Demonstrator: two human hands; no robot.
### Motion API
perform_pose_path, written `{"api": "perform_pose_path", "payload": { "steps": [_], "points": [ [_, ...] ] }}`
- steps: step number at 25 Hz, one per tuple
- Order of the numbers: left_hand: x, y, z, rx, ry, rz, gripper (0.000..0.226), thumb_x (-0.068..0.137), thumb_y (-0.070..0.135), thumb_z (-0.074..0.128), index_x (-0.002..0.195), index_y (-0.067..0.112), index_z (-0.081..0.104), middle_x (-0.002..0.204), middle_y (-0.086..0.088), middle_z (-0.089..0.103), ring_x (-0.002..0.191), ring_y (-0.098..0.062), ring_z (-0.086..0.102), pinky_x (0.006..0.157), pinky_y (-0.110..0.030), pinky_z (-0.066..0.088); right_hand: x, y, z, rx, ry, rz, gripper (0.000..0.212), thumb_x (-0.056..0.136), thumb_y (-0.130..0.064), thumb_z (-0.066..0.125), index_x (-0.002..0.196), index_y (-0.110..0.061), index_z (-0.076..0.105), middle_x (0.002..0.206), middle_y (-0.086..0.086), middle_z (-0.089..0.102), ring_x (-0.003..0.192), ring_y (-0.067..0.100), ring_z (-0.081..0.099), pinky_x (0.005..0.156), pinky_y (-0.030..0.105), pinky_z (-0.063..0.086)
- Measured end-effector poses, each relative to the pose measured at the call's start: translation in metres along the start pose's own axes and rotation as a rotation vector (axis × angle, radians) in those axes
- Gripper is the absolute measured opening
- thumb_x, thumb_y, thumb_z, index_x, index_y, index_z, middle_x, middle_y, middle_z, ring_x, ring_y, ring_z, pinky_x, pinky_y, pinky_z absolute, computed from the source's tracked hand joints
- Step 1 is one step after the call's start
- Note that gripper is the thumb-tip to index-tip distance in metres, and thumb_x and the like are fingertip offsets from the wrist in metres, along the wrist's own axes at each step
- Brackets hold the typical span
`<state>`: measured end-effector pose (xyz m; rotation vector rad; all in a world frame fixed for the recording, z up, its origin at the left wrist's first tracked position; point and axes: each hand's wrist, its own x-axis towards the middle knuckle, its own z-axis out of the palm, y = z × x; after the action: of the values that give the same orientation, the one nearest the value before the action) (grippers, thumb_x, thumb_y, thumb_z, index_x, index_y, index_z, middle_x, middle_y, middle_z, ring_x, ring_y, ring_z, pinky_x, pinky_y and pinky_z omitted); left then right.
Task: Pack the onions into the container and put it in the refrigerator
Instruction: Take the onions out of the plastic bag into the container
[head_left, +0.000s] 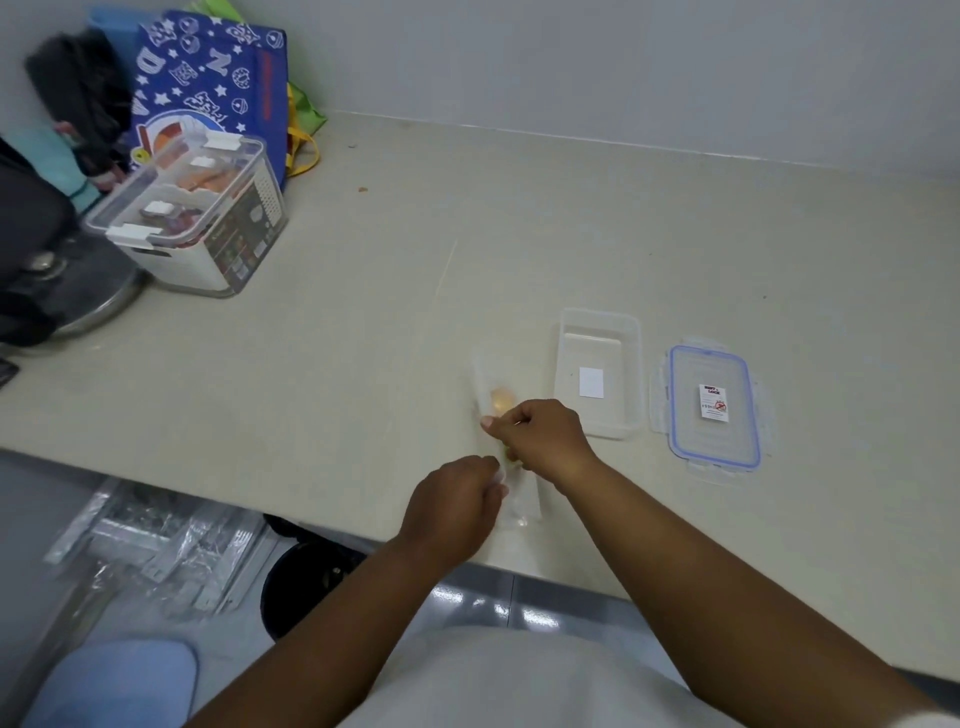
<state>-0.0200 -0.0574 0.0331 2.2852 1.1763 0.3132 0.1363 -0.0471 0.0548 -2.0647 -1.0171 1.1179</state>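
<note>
Counter (519, 218) ran back to the wall. Open container (597, 371) sat near the front edge, its lid (714, 408) flat just to its right, not touching. Plastic bag (506, 415) lay just left of the container with an onion (503, 400) inside. Both hands were on the bag: right hand (540, 434) nearer the container, left hand (452, 506) closer to the counter edge. Far left rear: lidded storage box (192, 213), tote bag (208, 83) behind it against the wall.
</note>
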Motion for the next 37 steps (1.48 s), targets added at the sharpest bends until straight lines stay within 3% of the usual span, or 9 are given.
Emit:
{"api": "perform_pose_path", "payload": {
  "steps": [4, 7, 9, 15, 22, 27, 31, 33, 37],
  "points": [
    [0.0, 0.0, -0.008, -0.254, -0.044, -0.202, 0.032, 0.08, 0.056, 0.061, 0.07, 0.026, 0.059, 0.063, 0.01, 0.059, 0.064, -0.011, 0.06, 0.06, -0.028, 0.047, -0.003, -0.003, 0.005, -0.083, 0.072, -0.02, 0.031, 0.085, -0.021, 0.057, 0.058, -0.005, 0.053, 0.06, 0.008, 0.057, 0.057, 0.022, 0.055, 0.064, 0.037, 0.055],
    [0.019, -0.002, -0.021, -0.563, 0.042, -0.438, 0.045, 0.074, 0.069, 0.057, 0.08, 0.025, 0.065, 0.077, 0.006, 0.07, 0.071, -0.009, 0.067, 0.065, -0.026, 0.053, -0.01, 0.001, 0.002, 0.097, 0.029, 0.054, 0.027, 0.084, -0.019, 0.061, 0.065, 0.0, 0.061, 0.065, 0.013, 0.062, 0.056, 0.021, 0.058, 0.055, 0.031, 0.056],
    [0.039, -0.003, -0.029, -0.639, -0.007, -0.524, 0.046, 0.077, 0.063, 0.061, 0.086, 0.018, 0.065, 0.085, 0.001, 0.072, 0.073, -0.014, 0.07, 0.06, -0.029, 0.054, -0.016, 0.003, 0.005, 0.116, 0.0, 0.074, 0.025, 0.082, -0.022, 0.067, 0.066, -0.003, 0.066, 0.063, 0.01, 0.068, 0.057, 0.019, 0.061, 0.056, 0.03, 0.053],
    [0.065, -0.01, -0.028, -0.714, -0.076, -0.539, 0.015, 0.087, 0.014, 0.064, 0.075, 0.007, 0.067, 0.069, -0.01, 0.07, 0.057, -0.019, 0.064, 0.059, -0.029, 0.057, -0.027, 0.009, 0.016, 0.204, 0.118, 0.118, 0.021, 0.084, -0.023, 0.068, 0.069, -0.007, 0.069, 0.063, 0.003, 0.071, 0.057, 0.015, 0.064, 0.059, 0.03, 0.052],
    [0.071, -0.035, -0.049, -0.535, 0.057, -0.507, 0.015, 0.083, 0.012, 0.06, 0.073, 0.017, 0.07, 0.067, -0.004, 0.071, 0.051, -0.014, 0.065, 0.052, -0.021, 0.051, -0.023, 0.011, 0.0, -0.025, 0.476, 0.066, 0.019, 0.083, -0.021, 0.056, 0.07, -0.011, 0.065, 0.072, -0.001, 0.07, 0.073, 0.017, 0.063, 0.058, 0.019, 0.043],
    [0.078, -0.052, -0.07, -0.503, 0.185, -0.531, 0.011, 0.082, 0.012, 0.06, 0.082, 0.014, 0.071, 0.07, -0.005, 0.071, 0.047, -0.009, 0.063, 0.041, -0.014, 0.044, -0.016, 0.021, -0.026, -0.004, 0.503, 0.068, 0.017, 0.078, -0.021, 0.056, 0.066, -0.012, 0.066, 0.071, -0.001, 0.071, 0.076, 0.019, 0.066, 0.066, 0.029, 0.05],
    [0.072, -0.039, -0.056, -0.371, 0.105, -0.451, 0.013, 0.081, 0.016, 0.063, 0.092, 0.014, 0.07, 0.082, -0.006, 0.072, 0.077, -0.025, 0.07, 0.075, -0.033, 0.056, -0.014, 0.017, -0.023, -0.17, 0.358, -0.016, 0.016, 0.08, -0.025, 0.06, 0.066, -0.017, 0.063, 0.072, -0.003, 0.067, 0.074, 0.019, 0.064, 0.064, 0.029, 0.052],
    [0.07, -0.035, -0.051, -0.345, 0.082, -0.443, 0.016, 0.081, 0.017, 0.065, 0.097, 0.016, 0.068, 0.082, -0.003, 0.068, 0.084, -0.027, 0.07, 0.081, -0.035, 0.055, -0.013, 0.011, -0.023, -0.315, 0.328, -0.078, 0.011, 0.081, -0.024, 0.06, 0.075, -0.017, 0.065, 0.076, 0.0, 0.067, 0.076, 0.024, 0.064, 0.066, 0.035, 0.056],
    [0.068, -0.033, -0.049, -0.337, 0.082, -0.451, 0.021, 0.077, 0.018, 0.069, 0.098, 0.019, 0.069, 0.076, 0.002, 0.065, 0.08, -0.021, 0.069, 0.076, -0.028, 0.051, -0.004, -0.005, -0.026, -0.707, 0.325, -0.673, 0.028, 0.079, -0.014, 0.066, 0.107, -0.014, 0.066, 0.097, 0.006, 0.066, 0.091, 0.029, 0.06, 0.065, 0.042, 0.055]
  ]
}}
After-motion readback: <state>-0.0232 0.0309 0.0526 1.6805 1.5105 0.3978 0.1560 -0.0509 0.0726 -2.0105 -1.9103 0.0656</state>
